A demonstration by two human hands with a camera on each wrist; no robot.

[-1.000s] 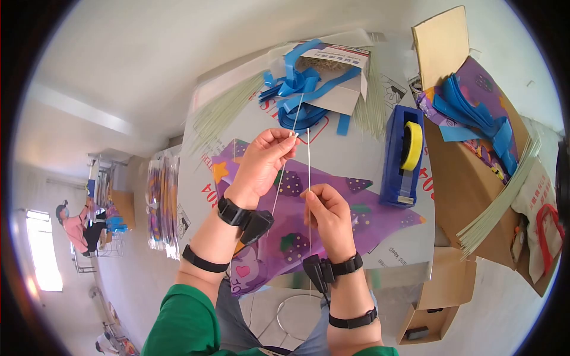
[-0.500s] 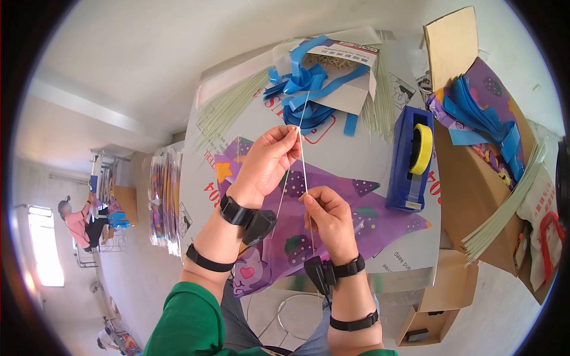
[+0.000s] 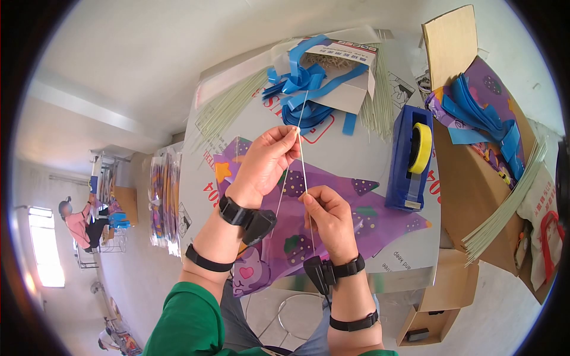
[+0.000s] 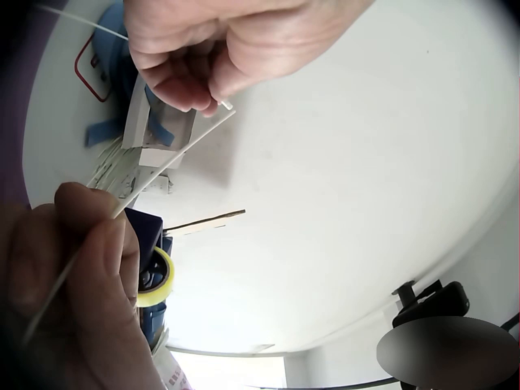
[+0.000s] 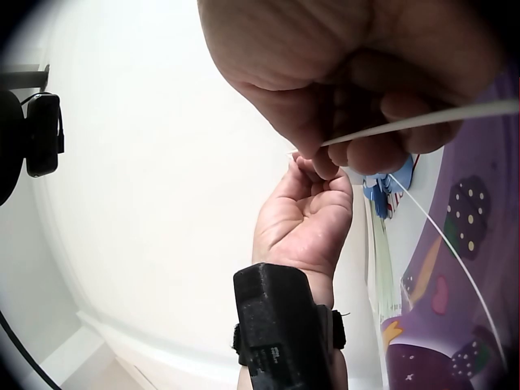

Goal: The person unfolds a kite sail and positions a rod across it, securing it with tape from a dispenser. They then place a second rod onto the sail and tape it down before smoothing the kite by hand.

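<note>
In the head view my left hand [image 3: 270,163] pinches a thin white rod [image 3: 281,202] that slants through its fingertips. A small white tip [image 4: 226,103] pokes out from those fingertips in the left wrist view. My right hand [image 3: 329,216], lower and to the right, pinches a second thin white rod [image 3: 303,160] between thumb and index finger. The upper end of this rod comes right up to the left fingertips. Below both hands, a purple sheet [image 3: 386,222] printed with strawberries and stars spreads over the table [image 3: 368,154].
Blue ribbon strips [image 3: 309,115] lie by an open white carton [image 3: 347,95]. Bundles of pale thin sticks [image 3: 234,101] flank it. A blue tape dispenser [image 3: 398,157] with yellow tape stands at right, beside a brown cardboard box [image 3: 448,184]. A person [image 3: 77,222] sits far left.
The right hand's rod has tilted left, its upper end moving from beside the left fingertips to right at them. The view shifted slightly. Little differs over the last half second.
</note>
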